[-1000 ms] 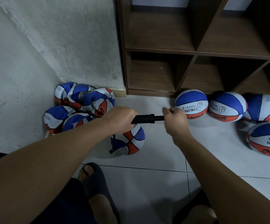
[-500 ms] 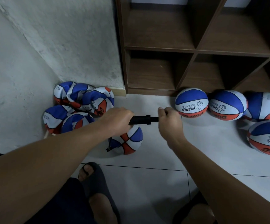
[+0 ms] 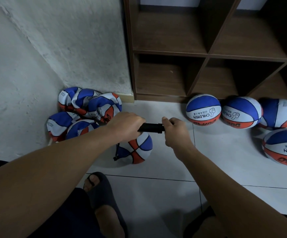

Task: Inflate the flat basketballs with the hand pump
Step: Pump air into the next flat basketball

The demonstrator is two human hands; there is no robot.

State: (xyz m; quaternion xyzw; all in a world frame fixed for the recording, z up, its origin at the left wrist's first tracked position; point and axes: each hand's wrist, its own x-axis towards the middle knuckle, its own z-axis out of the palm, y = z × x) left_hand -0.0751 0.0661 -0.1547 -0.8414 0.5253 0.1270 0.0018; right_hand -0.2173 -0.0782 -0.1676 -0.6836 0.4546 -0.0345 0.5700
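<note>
A black hand pump (image 3: 151, 128) is held level above the floor. My left hand (image 3: 125, 126) grips its barrel and my right hand (image 3: 174, 130) grips the handle end. Only a short black stretch shows between the two fists. Below the left hand a partly filled blue, white and orange basketball (image 3: 137, 148) lies on the tiles, with a thin black hose (image 3: 116, 152) running to its left side. A heap of several flat, crumpled basketballs (image 3: 84, 110) fills the corner by the wall.
Several round, inflated balls (image 3: 203, 109) lie on the floor to the right, in front of a dark wooden cubby shelf (image 3: 208, 54). My left foot in a dark slipper (image 3: 101, 191) is on the tiles below the ball. White walls close off the left side.
My right hand has moved left toward the left hand, so the visible length of pump between them has shortened. The ball under the pump looks a little rounder.
</note>
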